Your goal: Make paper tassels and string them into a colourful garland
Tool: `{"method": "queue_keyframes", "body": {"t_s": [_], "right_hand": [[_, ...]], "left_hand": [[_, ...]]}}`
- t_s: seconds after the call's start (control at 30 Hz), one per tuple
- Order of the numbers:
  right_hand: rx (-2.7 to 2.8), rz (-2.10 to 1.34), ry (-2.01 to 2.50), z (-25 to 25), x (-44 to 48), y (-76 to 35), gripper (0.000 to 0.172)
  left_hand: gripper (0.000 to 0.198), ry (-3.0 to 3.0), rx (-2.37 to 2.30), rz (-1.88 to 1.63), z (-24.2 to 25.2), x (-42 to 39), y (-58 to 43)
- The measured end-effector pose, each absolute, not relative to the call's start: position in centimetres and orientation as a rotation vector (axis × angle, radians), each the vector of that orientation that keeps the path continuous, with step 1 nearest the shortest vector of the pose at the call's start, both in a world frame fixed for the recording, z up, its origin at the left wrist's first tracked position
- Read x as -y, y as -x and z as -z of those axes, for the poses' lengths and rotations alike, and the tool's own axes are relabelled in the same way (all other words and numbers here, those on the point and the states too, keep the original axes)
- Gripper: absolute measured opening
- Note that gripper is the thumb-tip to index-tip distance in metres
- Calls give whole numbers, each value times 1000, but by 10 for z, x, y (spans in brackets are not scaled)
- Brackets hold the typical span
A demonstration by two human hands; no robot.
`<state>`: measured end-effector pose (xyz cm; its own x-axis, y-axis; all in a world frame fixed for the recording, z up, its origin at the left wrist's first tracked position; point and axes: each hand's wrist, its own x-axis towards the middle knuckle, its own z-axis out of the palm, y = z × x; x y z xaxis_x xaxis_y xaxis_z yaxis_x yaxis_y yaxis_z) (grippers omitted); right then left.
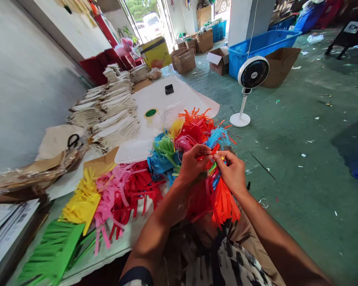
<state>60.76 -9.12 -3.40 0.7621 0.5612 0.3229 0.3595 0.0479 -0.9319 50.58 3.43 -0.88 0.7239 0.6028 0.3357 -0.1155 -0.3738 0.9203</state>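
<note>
Both hands meet over my lap at the table's near right edge. My left hand [197, 163] is closed, its thumb and fingertips pinching the top of an orange-red paper tassel [225, 202]. My right hand [231, 169] pinches the same top from the other side, and the tassel's strips hang below it. Yellow, green and blue bits show between the fingers. Just beyond lie fringed paper bunches in red-orange [197, 125], light blue [218, 137] and green [164, 147]. Left along the table are pink [115, 184], red [137, 190], yellow [82, 198] and green [49, 250] fringed sheets.
Stacks of whitish sheets [116, 115] line the wall side. A roll of tape [151, 113] and a black object [169, 89] lie on the white table [149, 93]. Black-handled scissors [73, 141] rest at left. A white fan [253, 73] stands right, before a blue crate [238, 59].
</note>
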Motion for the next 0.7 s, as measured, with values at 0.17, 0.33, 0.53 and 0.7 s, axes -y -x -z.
{"method": "queue_keyframes", "body": {"t_s": [0.17, 0.33, 0.53, 0.7], "right_hand": [[752, -182, 1572, 31, 91, -608, 23], [770, -129, 1591, 31, 91, -606, 23], [814, -36, 1623, 30, 92, -604, 21], [836, -15, 1630, 30, 91, -604, 22]], "left_hand": [[17, -1866, -425, -773, 8, -34, -505], [17, -1913, -460, -795, 5, -30, -507], [13, -1988, -514, -815, 3, -25, -508], [15, -1878, -541, -842, 2, -27, -509]]}}
